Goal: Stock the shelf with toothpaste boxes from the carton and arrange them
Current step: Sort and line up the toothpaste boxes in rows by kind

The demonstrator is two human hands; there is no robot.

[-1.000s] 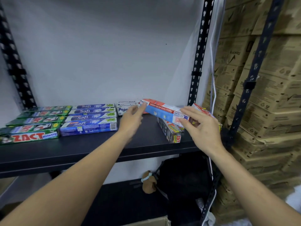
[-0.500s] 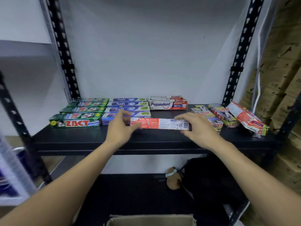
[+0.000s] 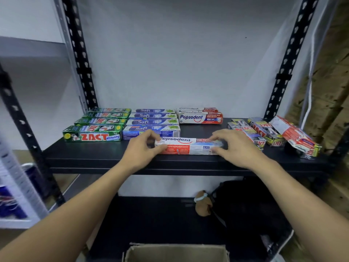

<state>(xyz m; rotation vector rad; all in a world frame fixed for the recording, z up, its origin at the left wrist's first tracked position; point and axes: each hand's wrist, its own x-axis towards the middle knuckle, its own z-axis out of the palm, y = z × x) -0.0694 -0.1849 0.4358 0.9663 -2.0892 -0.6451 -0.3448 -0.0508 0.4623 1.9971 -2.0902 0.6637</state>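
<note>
1. Pepsodent box (image 3: 188, 146): lies lengthwise near the front edge of the black shelf (image 3: 98, 157), between both hands.
2. Left hand (image 3: 140, 149): fingers (image 3: 162, 147) grasping the box's left end.
3. Right hand (image 3: 236, 146): fingers grasping its right end.
4. Pepsodent stack (image 3: 200, 116): behind the fingers.
5. Carton (image 3: 175, 252): below, open.

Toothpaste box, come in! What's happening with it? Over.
Left hand and right hand both grip the Pepsodent box, one at each end. Box lies flat near the shelf front edge. Nothing between it and the Pepsodent stack behind.
</note>
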